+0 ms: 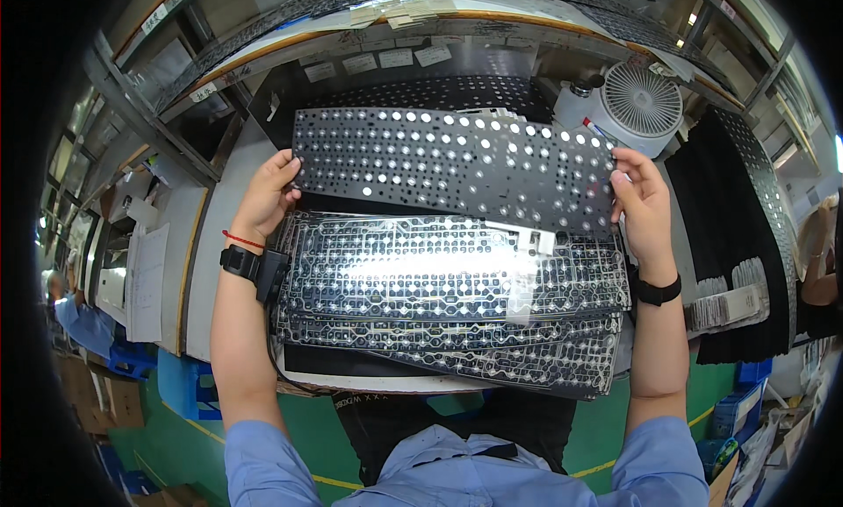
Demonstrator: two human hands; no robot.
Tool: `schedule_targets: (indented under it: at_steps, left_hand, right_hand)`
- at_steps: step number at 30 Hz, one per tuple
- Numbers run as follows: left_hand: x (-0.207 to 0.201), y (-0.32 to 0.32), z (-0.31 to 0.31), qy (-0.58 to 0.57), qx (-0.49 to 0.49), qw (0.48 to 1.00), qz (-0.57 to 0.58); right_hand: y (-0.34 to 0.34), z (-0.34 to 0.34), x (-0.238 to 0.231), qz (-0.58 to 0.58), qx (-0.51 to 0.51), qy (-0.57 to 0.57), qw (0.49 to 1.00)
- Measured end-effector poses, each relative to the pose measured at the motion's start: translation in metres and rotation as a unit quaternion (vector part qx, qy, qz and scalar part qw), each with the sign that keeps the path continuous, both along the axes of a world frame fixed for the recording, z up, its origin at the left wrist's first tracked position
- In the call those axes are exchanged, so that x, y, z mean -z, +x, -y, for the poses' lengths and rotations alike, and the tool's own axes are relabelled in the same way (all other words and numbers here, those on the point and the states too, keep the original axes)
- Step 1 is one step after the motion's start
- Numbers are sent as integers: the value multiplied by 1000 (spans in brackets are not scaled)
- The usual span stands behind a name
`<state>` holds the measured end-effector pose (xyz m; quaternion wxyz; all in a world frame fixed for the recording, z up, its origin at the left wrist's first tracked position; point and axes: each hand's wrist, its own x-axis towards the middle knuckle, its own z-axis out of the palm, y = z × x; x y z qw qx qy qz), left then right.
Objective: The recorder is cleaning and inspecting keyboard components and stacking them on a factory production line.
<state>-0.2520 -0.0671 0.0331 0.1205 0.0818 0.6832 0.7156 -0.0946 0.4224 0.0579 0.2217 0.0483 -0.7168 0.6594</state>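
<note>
A long black keyboard plate [421, 160], perforated with rows of round holes, is held up by its two short ends. My left hand [268, 195] pinches its left end, thumb in front. At the right end my right hand [643, 195] grips the edge the same way. Below the plate lies a stack of keyboard membrane sheets [395, 283], clear with dark dots and silvery traces, glare across the top one. The lower sheets [553, 358] fan out toward me. A pale connector tail [522, 298] shows on the top sheet.
More black perforated plates [439, 93] lie behind, under a shelf [474, 20]. A white fan [639, 99] stands at the back right. On black material at the right sits a bundle of pale flat strips [729, 301]. A dark cable [281, 366] runs beside the stack.
</note>
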Motion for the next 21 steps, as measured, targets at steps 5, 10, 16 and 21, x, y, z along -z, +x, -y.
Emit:
schedule_targets:
  at_steps: [5,10,16,21]
  left_hand:
    - [10,-13,20,90,-16,996,-12]
    - [0,-6,0,142,-131,981,-3]
    - [-3,-2,8,78,-50,996,5]
    - [-5,1,5,39,-5,999,11]
  right_hand:
    - [1,0,-6,28,-11,8,1000]
    - [2,-11,-4,150,-49,180,971]
    - [11,-5,-5,169,-145,325,919]
    - [6,-2,-6,192,-88,271,939]
